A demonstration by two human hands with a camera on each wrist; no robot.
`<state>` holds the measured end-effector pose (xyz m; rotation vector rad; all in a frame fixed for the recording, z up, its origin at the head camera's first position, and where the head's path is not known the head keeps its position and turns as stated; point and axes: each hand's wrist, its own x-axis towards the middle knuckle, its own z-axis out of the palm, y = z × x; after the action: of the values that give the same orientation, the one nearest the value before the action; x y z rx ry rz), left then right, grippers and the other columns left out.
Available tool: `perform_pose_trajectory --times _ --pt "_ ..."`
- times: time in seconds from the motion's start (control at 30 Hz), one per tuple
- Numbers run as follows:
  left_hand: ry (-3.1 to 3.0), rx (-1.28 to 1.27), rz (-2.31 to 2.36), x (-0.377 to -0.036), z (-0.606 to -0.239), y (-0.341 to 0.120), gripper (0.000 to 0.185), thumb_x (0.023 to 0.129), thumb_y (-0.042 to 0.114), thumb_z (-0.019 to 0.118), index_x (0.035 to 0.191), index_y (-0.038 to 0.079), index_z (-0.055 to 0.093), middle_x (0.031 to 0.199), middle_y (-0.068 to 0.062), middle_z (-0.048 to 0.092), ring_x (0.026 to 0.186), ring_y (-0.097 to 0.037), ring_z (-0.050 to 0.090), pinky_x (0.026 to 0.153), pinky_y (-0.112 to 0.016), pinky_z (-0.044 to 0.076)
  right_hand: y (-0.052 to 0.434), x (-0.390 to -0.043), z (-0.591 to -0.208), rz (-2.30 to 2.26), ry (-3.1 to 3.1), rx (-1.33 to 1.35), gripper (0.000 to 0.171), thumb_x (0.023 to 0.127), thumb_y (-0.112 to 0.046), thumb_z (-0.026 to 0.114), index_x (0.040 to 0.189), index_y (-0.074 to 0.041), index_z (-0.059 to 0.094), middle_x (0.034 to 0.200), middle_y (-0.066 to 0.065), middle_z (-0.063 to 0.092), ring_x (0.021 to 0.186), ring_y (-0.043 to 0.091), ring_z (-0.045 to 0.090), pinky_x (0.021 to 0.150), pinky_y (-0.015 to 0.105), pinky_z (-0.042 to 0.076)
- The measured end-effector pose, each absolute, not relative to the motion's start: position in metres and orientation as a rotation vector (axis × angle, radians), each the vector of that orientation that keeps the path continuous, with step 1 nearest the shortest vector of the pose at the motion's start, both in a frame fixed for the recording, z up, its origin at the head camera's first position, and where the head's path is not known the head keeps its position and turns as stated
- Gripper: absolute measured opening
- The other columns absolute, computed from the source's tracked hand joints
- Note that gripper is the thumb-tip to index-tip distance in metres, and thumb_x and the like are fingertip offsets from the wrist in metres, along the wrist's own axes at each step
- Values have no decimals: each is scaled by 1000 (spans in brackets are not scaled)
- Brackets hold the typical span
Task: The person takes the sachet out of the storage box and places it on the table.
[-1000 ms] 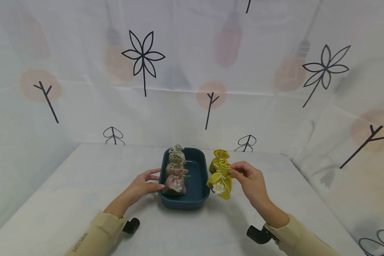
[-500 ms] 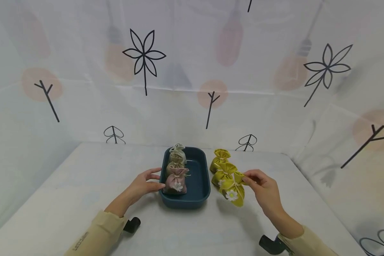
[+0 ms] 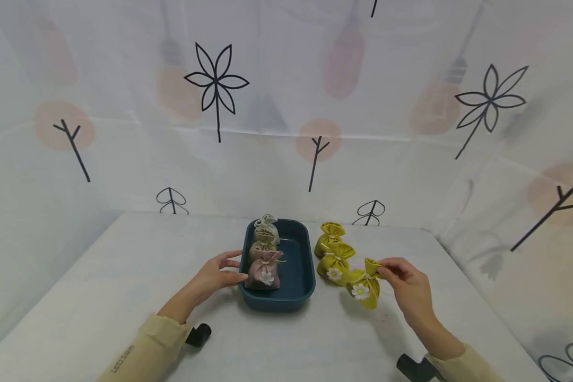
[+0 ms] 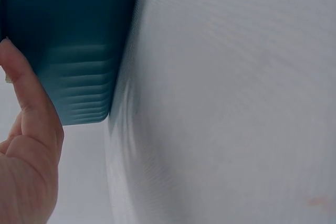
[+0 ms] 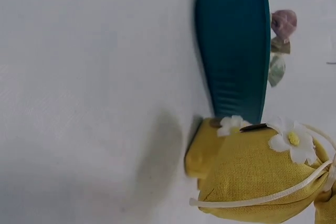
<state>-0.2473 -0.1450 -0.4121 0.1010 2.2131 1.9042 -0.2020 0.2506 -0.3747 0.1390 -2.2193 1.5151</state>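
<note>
In the head view my right hand [image 3: 410,289] pinches the gathered neck of a yellow drawstring pouch [image 3: 365,286] with a white flower, which hangs tilted over the table. The right wrist view shows this pouch [image 5: 262,177] up close with its pale cord; the fingers are out of that view. Two more yellow pouches stand beside it, a front one [image 3: 331,268] and a back one [image 3: 329,236]. My left hand [image 3: 215,276] touches the left side of a dark blue bin [image 3: 279,305], thumb [image 4: 31,87] extended up to the rim.
Inside the bin, along its left side, stand a pink pouch [image 3: 262,270], a brown pouch [image 3: 260,246] and a pale green pouch [image 3: 267,231]. The white table [image 3: 219,350] meets a printed cloth backdrop [image 3: 262,170] behind.
My right hand has carried the pinched yellow pouch rightward and slightly nearer, away from the other yellow pouches, uncovering the front one. My left hand has stayed at the bin.
</note>
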Motion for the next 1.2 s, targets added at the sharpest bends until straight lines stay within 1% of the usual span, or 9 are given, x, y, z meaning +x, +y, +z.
perform_pose_trajectory --times 0.23,0.33,0.5,0.67,0.73,0.9,1.0,1.07,1.2 --pt "2201 91 1919 -247 -411 -144 72 76 12 78 138 10 43 120 -18 50 89 -20 60 80 -35 52 265 -211 -386 1468 -2183 132 13 86 -5 66 95 4 65 87 4 64 76 7 60 65 15 50" --pt "2198 84 1923 -247 -411 -144 71 76 12 78 138 10 44 119 -18 50 89 -20 60 79 -35 52 270 -217 -391 1439 -2171 113 12 85 -7 68 93 2 66 85 1 64 74 3 60 64 14 50" --pt "2197 77 1925 -247 -411 -143 71 76 11 78 138 10 44 118 -18 50 88 -20 60 79 -35 52 277 -228 -392 1362 -2233 45 16 86 -8 67 95 5 65 86 3 65 73 1 59 63 15 50" --pt "2209 77 1914 -247 -410 -144 71 76 12 78 138 10 44 118 -17 50 88 -20 60 79 -35 52 299 -258 -414 1437 -2237 44 19 86 -19 68 97 -3 68 89 1 66 77 3 60 64 16 50" --pt "2219 75 1904 -247 -409 -144 71 76 13 78 138 11 44 118 -17 51 88 -20 60 79 -35 52 304 -266 -418 1456 -2244 49 23 86 -24 68 98 -4 68 91 3 66 78 5 60 66 19 51" --pt "2218 72 1898 -246 -408 -144 71 76 13 78 138 11 44 119 -17 51 89 -20 61 79 -35 52 293 -267 -398 1424 -2279 -17 22 87 -15 67 99 3 66 92 13 65 76 8 60 64 20 51" --pt "2216 72 1901 -246 -407 -143 71 76 13 78 138 11 43 120 -17 51 89 -20 61 80 -35 52 286 -269 -386 1427 -2304 -54 18 88 -7 64 101 5 65 94 15 65 74 2 58 63 15 48" --pt "2215 72 1903 -246 -407 -143 70 76 13 78 138 11 43 120 -18 51 89 -20 61 79 -35 52 283 -271 -381 1386 -2344 -88 18 89 -7 63 103 4 65 96 13 65 75 -1 57 65 14 49" --pt "2217 69 1901 -246 -407 -144 71 76 13 78 138 11 44 120 -18 51 89 -20 61 79 -35 52 281 -281 -380 1396 -2355 -70 18 90 -6 62 105 4 64 98 15 65 76 1 57 66 15 49"
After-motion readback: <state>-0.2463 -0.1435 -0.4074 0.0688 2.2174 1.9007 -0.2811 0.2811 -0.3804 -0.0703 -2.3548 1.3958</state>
